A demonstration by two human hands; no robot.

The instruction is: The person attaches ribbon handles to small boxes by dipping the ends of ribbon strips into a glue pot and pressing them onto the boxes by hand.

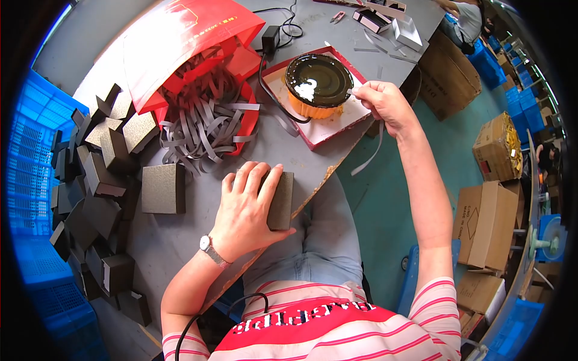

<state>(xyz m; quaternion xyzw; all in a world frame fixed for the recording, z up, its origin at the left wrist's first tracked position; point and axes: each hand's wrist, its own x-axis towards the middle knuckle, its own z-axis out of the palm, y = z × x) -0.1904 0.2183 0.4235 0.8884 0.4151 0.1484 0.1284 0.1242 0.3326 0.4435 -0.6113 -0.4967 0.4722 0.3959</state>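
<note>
My left hand grips a small dark grey box at the table's front edge, its fingers over the top and thumb along the near side. My right hand pinches a grey ribbon strip, which hangs down beside the table. The strip's upper end is at the rim of a round pot of dark, shiny liquid with an orange body. That pot stands in a shallow red-rimmed tray. Another grey box lies left of my left hand.
Grey strips spill from a red bag. Many dark boxes are heaped at the left, beside blue crates. A black cord runs to the pot. Cartons stand on the floor at right; a person is farther back.
</note>
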